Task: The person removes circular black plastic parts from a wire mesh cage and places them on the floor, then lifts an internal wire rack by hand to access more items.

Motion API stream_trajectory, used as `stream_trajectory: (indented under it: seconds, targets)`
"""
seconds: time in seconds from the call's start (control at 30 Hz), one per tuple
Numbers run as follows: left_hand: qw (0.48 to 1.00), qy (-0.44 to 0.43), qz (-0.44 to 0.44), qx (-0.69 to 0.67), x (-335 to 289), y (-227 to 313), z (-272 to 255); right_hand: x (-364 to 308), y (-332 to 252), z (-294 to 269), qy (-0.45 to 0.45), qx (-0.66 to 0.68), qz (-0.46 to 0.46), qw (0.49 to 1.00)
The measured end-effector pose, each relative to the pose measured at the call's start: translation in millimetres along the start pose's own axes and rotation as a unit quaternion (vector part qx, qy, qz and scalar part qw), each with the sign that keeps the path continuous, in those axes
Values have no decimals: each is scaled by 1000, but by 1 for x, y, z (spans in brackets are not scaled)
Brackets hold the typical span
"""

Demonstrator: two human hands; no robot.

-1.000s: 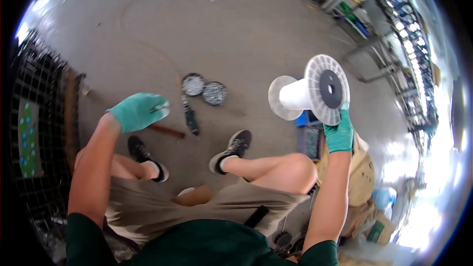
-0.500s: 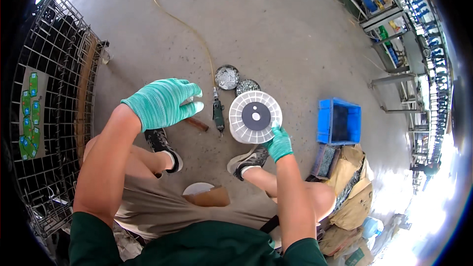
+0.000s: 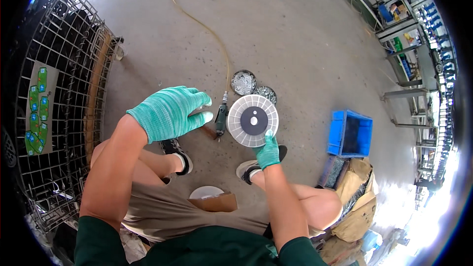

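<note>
Dark-labelled spool [image 3: 247, 121] nearer left hand [image 3: 170, 113]

Power tool [image 3: 221, 119] left of spool [image 3: 241, 131], bin [image 3: 337, 132] right.

one held spool [image 3: 240, 133], two round dishes [image 3: 244, 83]

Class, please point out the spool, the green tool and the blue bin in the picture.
Spool [image 3: 246, 119]: head view, on the dark hub of its upper end.
Green tool [image 3: 221, 116]: head view, mid-body.
Blue bin [image 3: 336, 134]: head view, on its left wall.
</note>
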State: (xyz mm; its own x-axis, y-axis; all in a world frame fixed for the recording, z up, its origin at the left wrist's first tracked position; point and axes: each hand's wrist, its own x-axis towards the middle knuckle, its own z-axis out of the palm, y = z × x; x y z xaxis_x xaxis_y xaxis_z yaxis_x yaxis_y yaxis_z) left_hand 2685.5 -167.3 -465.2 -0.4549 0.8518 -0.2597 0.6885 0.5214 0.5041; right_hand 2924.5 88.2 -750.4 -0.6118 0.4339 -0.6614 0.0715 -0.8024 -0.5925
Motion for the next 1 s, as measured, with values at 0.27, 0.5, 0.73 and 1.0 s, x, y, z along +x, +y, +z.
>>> stream_trajectory:
  seconds: [0.27, 0.5, 0.73, 1.0]
  targets:
    - [999, -19, -29, 9, 5, -1, 4, 14, 16, 37, -50, 1, 0, 999]
    - [1000, -17, -20, 3, 13, 6, 9, 25, 0, 45, -59, -88, 34, 994]
    - [1000, -4, -28, -5, 6, 0, 11, 97, -54, -5, 86, -319, -7, 944]
    - [997, -55, -54, -6, 24, -5, 13, 212, -56, -29, 179, -692, -58, 697]
